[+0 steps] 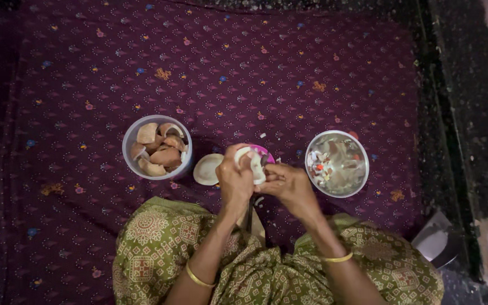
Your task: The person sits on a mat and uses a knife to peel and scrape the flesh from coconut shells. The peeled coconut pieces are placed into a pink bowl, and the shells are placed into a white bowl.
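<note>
My left hand (pixel 235 176) grips a white coconut piece (pixel 255 165), my right hand (pixel 289 186) pinches at it. Bowl of coconut pieces (pixel 156 148) at nine o'clock is full; steel bowl (pixel 337 164) at three holds few cut bits.

L hand (pixel 236 176): raised, fingers curled shut, palm twd R | R hand (pixel 290 185): fingers pinched in, touching L hand | both forearms angled inward, wrists close, gold bangle on each
</note>
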